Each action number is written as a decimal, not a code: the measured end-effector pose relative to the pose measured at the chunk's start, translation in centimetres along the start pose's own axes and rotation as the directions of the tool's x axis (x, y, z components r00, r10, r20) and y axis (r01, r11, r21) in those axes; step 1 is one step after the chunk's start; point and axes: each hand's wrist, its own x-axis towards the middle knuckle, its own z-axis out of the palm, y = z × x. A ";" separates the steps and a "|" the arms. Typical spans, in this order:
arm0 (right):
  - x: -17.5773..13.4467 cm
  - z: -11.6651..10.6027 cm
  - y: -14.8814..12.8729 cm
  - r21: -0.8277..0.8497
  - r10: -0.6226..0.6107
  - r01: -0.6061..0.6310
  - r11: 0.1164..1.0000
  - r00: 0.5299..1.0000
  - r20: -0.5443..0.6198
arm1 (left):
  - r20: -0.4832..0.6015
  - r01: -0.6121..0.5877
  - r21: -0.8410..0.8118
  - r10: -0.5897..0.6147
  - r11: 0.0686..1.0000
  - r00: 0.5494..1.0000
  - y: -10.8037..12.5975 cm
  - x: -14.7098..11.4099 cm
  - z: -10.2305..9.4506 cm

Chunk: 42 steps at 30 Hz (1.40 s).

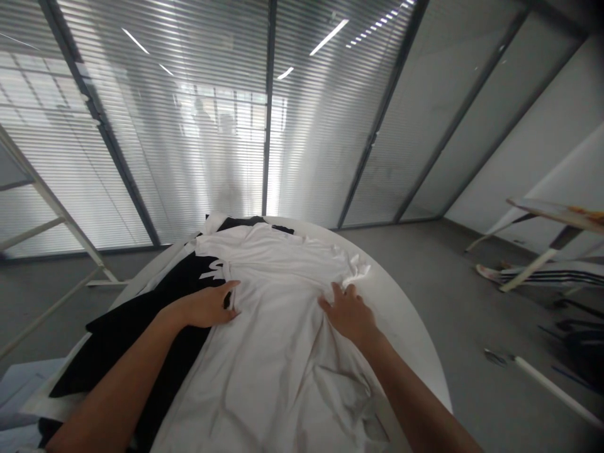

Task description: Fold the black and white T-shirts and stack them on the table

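A white T-shirt [274, 327] is spread over the round table, wrinkled, its sleeves toward the far side. At its left edge is my left hand [207, 306], the thumb and fingers apart with a gap between them, touching the fabric. On the shirt's right side lies my right hand [349, 313], fingers spread on the cloth, with creases running from the thumb. Beneath the shirt, to the left, a black garment [141, 321] with a white print shows. The near end of the white shirt runs out of view.
The white round table [415, 340] has its curved edge on the right. A white metal frame [61, 214] stands at left, above pale cloth [28, 390]. Blinds-covered glass panels [226, 126] rise behind. At right are another table [557, 214] and a white pole [557, 387] near the floor.
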 end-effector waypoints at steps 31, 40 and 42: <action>-6.0 -2.5 7.4 -0.070 -0.134 0.163 0.984 0.941 0.311 | 0.366 -0.025 -0.317 0.147 0.948 0.919 -1.1 -4.9 -2.4; -5.0 -2.5 1.6 -0.113 -0.217 0.219 0.969 0.976 0.033 | 0.383 0.055 -0.298 0.066 0.953 0.921 -0.5 -5.1 -1.8; -5.3 -1.2 0.5 -0.118 -0.236 0.232 0.966 0.972 -0.020 | 0.312 -0.011 -0.255 0.093 0.967 0.946 0.2 -5.3 -1.8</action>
